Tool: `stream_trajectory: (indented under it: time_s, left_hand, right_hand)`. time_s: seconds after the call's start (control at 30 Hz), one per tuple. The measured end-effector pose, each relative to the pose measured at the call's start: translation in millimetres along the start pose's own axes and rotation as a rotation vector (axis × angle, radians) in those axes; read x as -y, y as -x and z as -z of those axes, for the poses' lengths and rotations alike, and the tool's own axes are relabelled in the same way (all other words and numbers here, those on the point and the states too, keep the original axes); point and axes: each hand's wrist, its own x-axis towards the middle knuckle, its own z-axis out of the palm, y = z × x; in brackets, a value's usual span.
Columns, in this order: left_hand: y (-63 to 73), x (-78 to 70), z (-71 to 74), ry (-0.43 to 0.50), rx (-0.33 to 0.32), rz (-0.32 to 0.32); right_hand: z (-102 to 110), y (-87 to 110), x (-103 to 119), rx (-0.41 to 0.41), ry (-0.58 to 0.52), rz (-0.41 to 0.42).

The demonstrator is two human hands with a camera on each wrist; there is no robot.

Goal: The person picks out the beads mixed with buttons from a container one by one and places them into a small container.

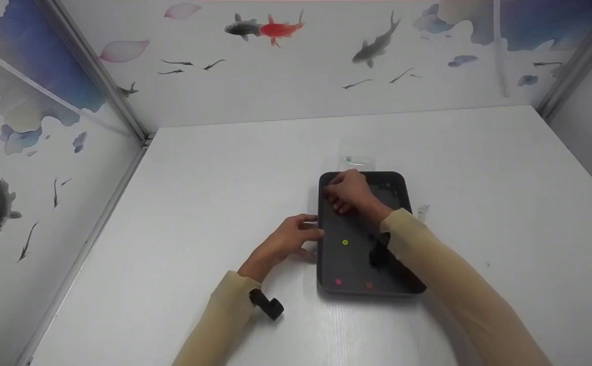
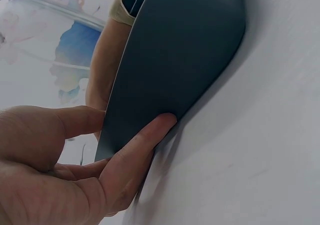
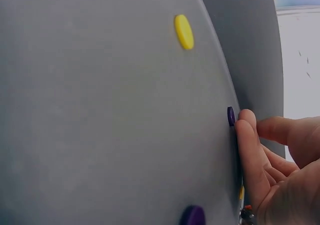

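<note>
A dark grey rectangular tray (image 1: 332, 264) stands on the white table, with small round buttons on its floor. My left hand (image 1: 290, 236) touches the tray's left side; in the left wrist view, one fingertip (image 2: 167, 120) lies against the outer wall. My right hand (image 1: 351, 190) reaches into the far left corner of the tray. In the right wrist view, its fingertips (image 3: 246, 122) are beside a purple button (image 3: 231, 116) near the wall. A yellow button (image 1: 345, 242), a pink button (image 1: 338, 281) and a red button (image 1: 369, 285) lie nearer me.
Behind the tray lies a clear plastic bag (image 1: 359, 162) with a small green spot in it. Another small clear item (image 1: 423, 211) lies at the tray's right. Several dark bits (image 1: 388, 186) sit in the far right corner. Patterned panels (image 1: 296, 76) border the table.
</note>
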Motion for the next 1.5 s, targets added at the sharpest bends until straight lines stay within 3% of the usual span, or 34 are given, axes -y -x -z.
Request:
stream_trajectory:
  time_s: [0.93, 1.23, 1.5]
  left_hand:
    - [0.0, -2.1, 1.0, 0.019, -0.004, 0.007]
    - [-2.6, 3.3, -1.3, -0.029, -0.028, -0.010]
    - [-1.7, 3.2, -0.7, 0.003, -0.017, 0.001]
  right_hand:
    - [15.6, 14.5, 10.3, 0.035, -0.036, 0.038]
    - [35.3, 19.5, 18.8, -0.001, -0.117, 0.021]
    - [53.6, 22.6, 22.4, -0.038, -0.084, 0.044]
